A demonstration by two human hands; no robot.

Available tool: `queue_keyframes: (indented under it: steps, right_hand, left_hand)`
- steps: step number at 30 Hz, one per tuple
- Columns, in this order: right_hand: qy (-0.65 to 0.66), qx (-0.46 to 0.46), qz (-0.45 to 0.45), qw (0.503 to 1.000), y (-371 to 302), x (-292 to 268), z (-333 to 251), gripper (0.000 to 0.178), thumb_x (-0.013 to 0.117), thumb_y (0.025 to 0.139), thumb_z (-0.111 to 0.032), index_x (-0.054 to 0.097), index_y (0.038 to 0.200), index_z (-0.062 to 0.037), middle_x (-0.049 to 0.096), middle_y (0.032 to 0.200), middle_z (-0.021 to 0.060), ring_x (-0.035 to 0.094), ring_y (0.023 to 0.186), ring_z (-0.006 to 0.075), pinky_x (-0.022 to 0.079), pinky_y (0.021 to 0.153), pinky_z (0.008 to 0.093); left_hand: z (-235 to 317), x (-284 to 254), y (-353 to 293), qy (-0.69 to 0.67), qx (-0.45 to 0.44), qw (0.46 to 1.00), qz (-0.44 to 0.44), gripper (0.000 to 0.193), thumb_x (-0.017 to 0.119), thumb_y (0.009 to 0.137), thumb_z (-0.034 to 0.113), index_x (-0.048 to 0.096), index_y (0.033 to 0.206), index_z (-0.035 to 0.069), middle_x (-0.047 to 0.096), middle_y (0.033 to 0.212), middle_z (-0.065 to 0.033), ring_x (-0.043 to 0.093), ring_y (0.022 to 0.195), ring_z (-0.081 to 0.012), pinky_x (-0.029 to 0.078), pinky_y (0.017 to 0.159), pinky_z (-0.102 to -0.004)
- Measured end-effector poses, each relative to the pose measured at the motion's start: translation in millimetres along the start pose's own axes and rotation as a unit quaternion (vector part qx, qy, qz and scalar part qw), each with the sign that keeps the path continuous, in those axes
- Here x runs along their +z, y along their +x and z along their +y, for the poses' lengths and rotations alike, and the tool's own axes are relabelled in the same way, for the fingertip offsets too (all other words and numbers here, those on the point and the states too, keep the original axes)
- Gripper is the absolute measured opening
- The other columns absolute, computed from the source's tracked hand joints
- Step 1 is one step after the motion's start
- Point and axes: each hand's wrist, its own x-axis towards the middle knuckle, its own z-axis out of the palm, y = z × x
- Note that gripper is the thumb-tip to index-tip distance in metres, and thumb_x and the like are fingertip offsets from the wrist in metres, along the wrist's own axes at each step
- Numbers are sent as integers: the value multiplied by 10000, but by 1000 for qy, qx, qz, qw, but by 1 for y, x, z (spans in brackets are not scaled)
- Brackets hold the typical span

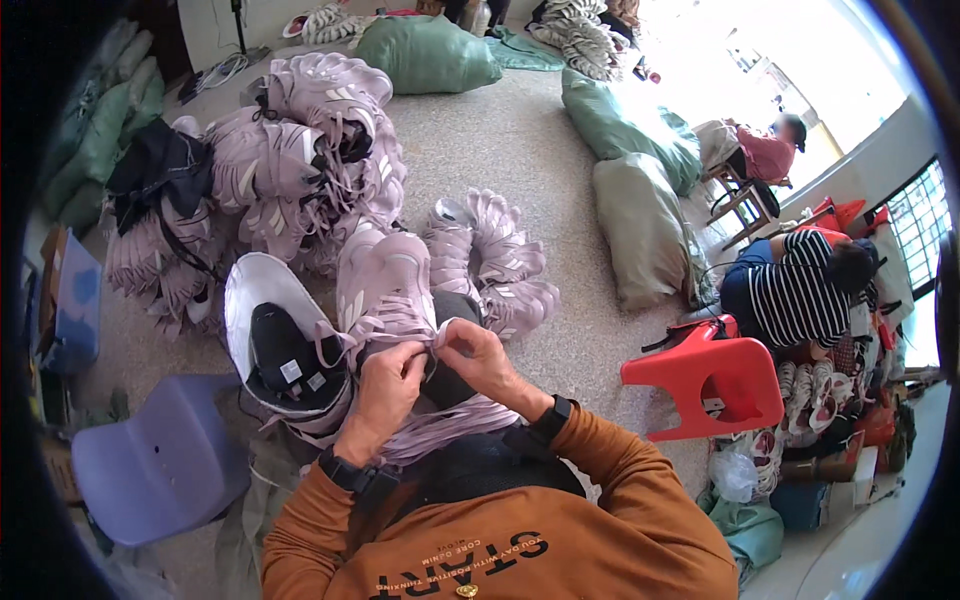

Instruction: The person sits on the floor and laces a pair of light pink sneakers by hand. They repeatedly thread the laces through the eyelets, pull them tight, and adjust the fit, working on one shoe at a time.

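Observation:
A pale pink shoe upper [400, 275] lies in front of me, its toe pointing away. Laces run across its throat. My left hand [388, 395] is closed, thumb and fingertips pinching a pink shoelace [388, 325] at the near end of the lacing. Close beside it on the right, my right hand [485, 365] pinches lace at the upper's edge, fingers bent. The exact lace ends are hidden by my fingers. Left of the upper stands another piece with a white lining [255, 275] and dark inside. A bundle of loose pink laces [445, 430] lies across my lap.
Stacked pink uppers [265, 165] rise at the far left, with a smaller cluster [510, 260] ahead. A purple chair [160, 455] stands left, a red stool [710, 375] right. Large sacks [640, 230] lie beyond. Two people sit at the right.

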Motion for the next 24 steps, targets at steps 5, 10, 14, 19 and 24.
queue_keyframes:
  steps: [5, 10, 14, 19, 24]
  right_hand:
    - [-30, -49, -37, 998, -2, 2, -23, 307, 715, 827, -3, 544, 1082, -13, 512, 1004, 66, 561, 870, 150, 512, 738, 276]
    - [-198, -93, -34, 975, 7, 11, -26, 357, 796, 709, -35, 522, 938, -12, 497, 970, 173, 524, 871, 361, 456, 744, 424]
    - [-173, -89, 13, 981, 4, 13, -29, 292, 792, 713, 13, 513, 791, -27, 521, 957, 143, 536, 832, 299, 455, 685, 364]
    - [-186, -77, -9, 980, 1, 11, -35, 393, 827, 735, -6, 435, 710, -11, 529, 982, 136, 509, 756, 235, 429, 644, 329]
    - [-16, 1, -40, 999, -2, -15, -54, 312, 676, 957, -163, 548, 738, 18, 583, 1049, 85, 487, 768, 128, 417, 652, 273]
  left_hand:
    - [3, -8, 7, 52, 6, 998, -24, 118, 611, 934, 71, 678, 946, -25, 642, 687, -157, 626, 548, -251, 476, 529, -359]
    - [7, -17, 8, 190, 33, 981, -15, 105, 623, 880, 110, 646, 872, 8, 637, 781, -235, 649, 786, -433, 493, 675, -498]
    - [20, -70, -22, 235, 52, 966, -95, 101, 628, 898, 109, 674, 897, 18, 667, 724, -171, 672, 659, -322, 517, 611, -420]
    - [44, -134, -56, -178, -250, 917, -254, 119, 583, 991, 90, 649, 974, -8, 606, 760, 7, 587, 651, -65, 511, 593, -234]
    - [33, -121, -63, -359, -224, 881, -212, 103, 561, 1003, 69, 624, 1018, -11, 636, 867, -38, 638, 747, -103, 554, 718, -257]
